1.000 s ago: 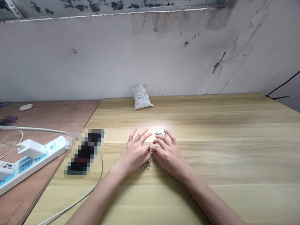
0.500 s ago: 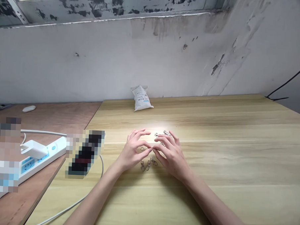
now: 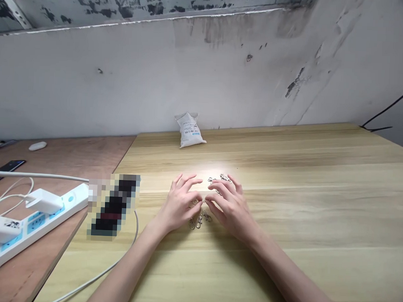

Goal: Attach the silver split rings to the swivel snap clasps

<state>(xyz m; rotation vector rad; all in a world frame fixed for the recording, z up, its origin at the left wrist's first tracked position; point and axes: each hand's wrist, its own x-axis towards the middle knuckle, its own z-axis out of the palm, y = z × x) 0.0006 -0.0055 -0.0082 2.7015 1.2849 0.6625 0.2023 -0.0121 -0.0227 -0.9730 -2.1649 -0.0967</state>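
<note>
My left hand (image 3: 181, 206) is closed in a pinch of thumb and index finger, the other fingers stretched out. Facing it, my right hand (image 3: 230, 210) pinches at nearly the same spot. Whatever sits between the fingertips is too small to make out. A small metal ring (image 3: 195, 202) shows by my left thumb and index finger. Just below the fingertips lie several metal swivel clasps (image 3: 199, 221), partly covered by my left thumb. More metal clasps (image 3: 223, 178) lie behind my right fingers, which hide some of them.
A white labelled pouch (image 3: 190, 132) stands at the back of the wooden table (image 3: 303, 182), against the wall. On the left are a power strip (image 3: 36, 226) with plugged-in chargers, a blurred-out dark object (image 3: 114, 205), a white cable (image 3: 92, 280) and a small white case (image 3: 38, 146).
My left fingertips have drawn slightly left from the right ones, and my left thumb has dropped over part of the clasps. My right hand has barely moved. The view has shifted slightly.
</note>
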